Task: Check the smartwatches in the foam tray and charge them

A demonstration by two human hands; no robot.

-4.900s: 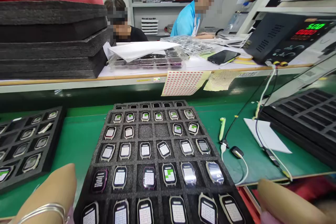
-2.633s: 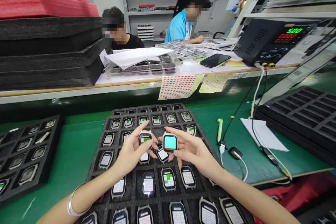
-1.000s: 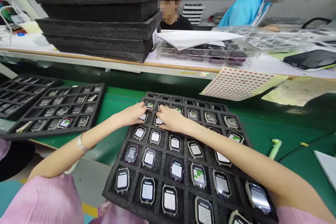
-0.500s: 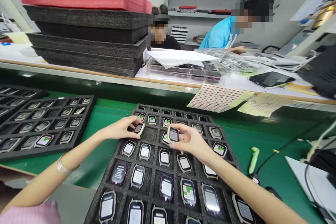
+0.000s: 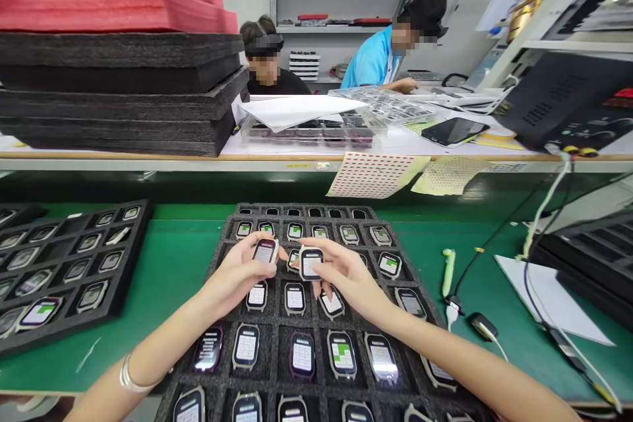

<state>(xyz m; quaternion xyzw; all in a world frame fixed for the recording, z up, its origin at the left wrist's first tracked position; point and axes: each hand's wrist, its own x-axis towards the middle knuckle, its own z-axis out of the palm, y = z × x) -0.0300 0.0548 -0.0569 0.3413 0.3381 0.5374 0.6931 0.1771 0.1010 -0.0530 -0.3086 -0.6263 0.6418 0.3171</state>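
Note:
Between the thumb and fingers of my left hand (image 5: 242, 273) is a smartwatch without a strap (image 5: 266, 251), its screen lit with pale lines. My right hand (image 5: 349, 273) grips a second strapless smartwatch (image 5: 311, 264) in a silver case, the thumb resting on its lit screen. Both watches are held close together above a black foam tray (image 5: 277, 379). Many more watch bodies lie in the tray's square pockets, several with green-and-white screens such as this watch (image 5: 341, 353). My hands and forearms cover some pockets.
Another foam tray of watches (image 5: 133, 237) lies to the left. A stack of black and red foam (image 5: 123, 66) stands on the shelf above, beside a phone (image 5: 455, 131). Cables and a green pen-like tool (image 5: 448, 273) lie right. Two people sit or stand beyond.
My left hand has lifted its watch from the tray and turned its screen up toward me. The right hand's watch now faces me, its screen lit. The view has shifted right.

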